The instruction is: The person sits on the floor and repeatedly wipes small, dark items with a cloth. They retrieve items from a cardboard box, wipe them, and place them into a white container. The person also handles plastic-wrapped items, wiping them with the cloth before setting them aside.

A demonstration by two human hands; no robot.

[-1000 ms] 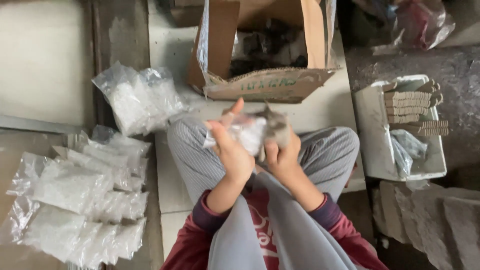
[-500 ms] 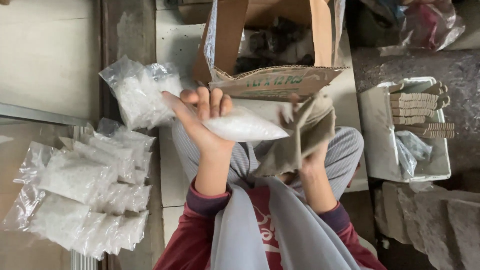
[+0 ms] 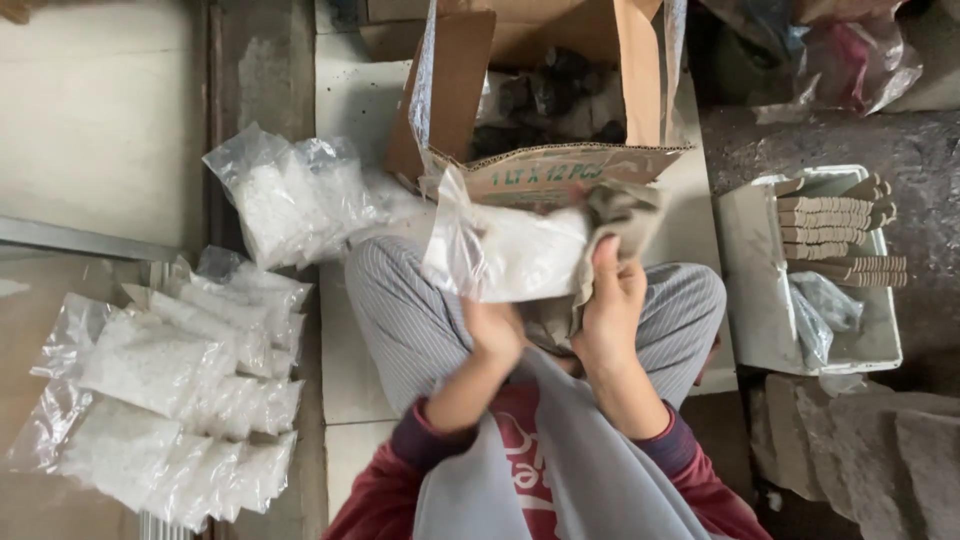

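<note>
The left hand (image 3: pixel 497 330) is closed under a clear plastic bag of white granules (image 3: pixel 505 250), gripping its lower edge from below; most of the fingers are hidden behind the bag, so only the back of the hand and the wrist show. The bag is held up over the person's lap, tilted, just in front of the flap of the open cardboard box (image 3: pixel 545 90). The right hand (image 3: pixel 610 310) is curled around a grey-brown cloth (image 3: pixel 610 225) — thumb up along the fabric, fingers wrapped behind it — and the cloth is pressed against the right end of the bag. Both hands are close together above the crossed legs in striped grey trousers (image 3: pixel 400 320).

One bag is in hand. On the floor to the left lies a heap of filled bags (image 3: pixel 170 390) of the same kind, overlapping so much that an exact count cannot be made — roughly ten. Nearer the box sits a second, smaller cluster of bags (image 3: pixel 290 195), two or three of them. The box holds dark lumpy pieces (image 3: pixel 550 100), too jumbled to count. To the right stands one white tray (image 3: pixel 760 280) with a stack of about seven flat tan pieces (image 3: pixel 835 225) and a crumpled clear wrapper (image 3: pixel 820 310).
</note>
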